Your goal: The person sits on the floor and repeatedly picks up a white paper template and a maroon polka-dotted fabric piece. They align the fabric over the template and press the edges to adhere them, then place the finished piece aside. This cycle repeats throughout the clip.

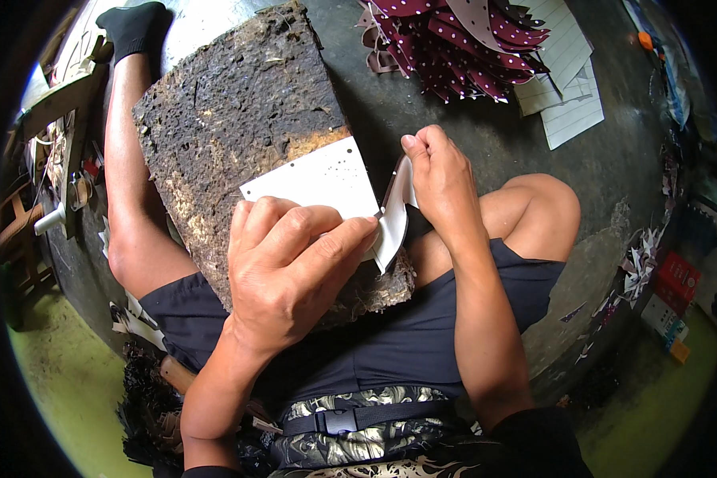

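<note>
l hand (291, 267) & r hand (440, 179) both pinch white sheet (327, 182), long axis left-right

One board (239, 119), two hands (295, 263) (one white sheet (327, 179)).

The floor (470, 111) is dark grey concrete, worn and stained, turning to a yellow-green surface (64, 382) along the lower edges. Lined white paper sheets (566, 95) lie at the upper right beside a heap of maroon dotted cut-outs (462, 48), and small coloured boxes (669, 303) sit at the right rim. Wooden furniture (56, 135) stands at the left, in soft daylight.
</note>
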The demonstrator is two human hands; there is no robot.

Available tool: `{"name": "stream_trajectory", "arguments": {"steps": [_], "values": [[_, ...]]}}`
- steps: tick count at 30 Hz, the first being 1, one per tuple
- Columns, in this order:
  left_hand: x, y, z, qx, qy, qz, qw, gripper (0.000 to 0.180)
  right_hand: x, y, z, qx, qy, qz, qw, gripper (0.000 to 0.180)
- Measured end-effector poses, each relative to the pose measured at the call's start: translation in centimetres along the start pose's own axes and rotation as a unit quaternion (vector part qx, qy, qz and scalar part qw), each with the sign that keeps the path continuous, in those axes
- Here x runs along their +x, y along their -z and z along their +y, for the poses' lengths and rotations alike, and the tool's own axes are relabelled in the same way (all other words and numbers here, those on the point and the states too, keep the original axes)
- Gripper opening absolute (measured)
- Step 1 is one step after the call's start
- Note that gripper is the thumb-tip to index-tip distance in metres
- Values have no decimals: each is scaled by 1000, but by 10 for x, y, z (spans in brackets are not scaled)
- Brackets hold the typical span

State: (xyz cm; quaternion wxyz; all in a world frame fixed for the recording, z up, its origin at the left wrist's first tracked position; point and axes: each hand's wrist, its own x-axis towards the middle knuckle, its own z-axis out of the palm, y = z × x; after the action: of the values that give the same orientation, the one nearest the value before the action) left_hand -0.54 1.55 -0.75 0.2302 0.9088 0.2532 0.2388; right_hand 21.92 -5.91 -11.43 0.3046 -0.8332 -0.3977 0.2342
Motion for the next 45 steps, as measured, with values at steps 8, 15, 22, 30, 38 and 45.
{"name": "stream_trajectory", "arguments": {"steps": [8, 15, 22, 30, 38, 45], "values": [[1, 7, -5, 12, -41, -16, 999, 45, -1, 3, -2, 10, -5, -9, 1000, 31], [0, 11, -3, 65, -72, -52, 994, 42, 2, 10, 4, -22, 4, -8, 1000, 28], [11, 13, 18, 28, 1, -97, 995, 34, 16, 73, -2, -80, -10, 176, 981, 29], [26, -9, 61, -706, 416, -123, 559, 55, -83, 135, -64, -22, 411, 133, 902, 17], [-3, 4, 48, -782, 346, -74, 513, 47, -136, 129, -85, 48, 162, 38, 985, 51], [-10, 12, 33, -757, 369, -35, 539, 53, -129, 135, -84, 294, -113, -291, 903, 23]]}}
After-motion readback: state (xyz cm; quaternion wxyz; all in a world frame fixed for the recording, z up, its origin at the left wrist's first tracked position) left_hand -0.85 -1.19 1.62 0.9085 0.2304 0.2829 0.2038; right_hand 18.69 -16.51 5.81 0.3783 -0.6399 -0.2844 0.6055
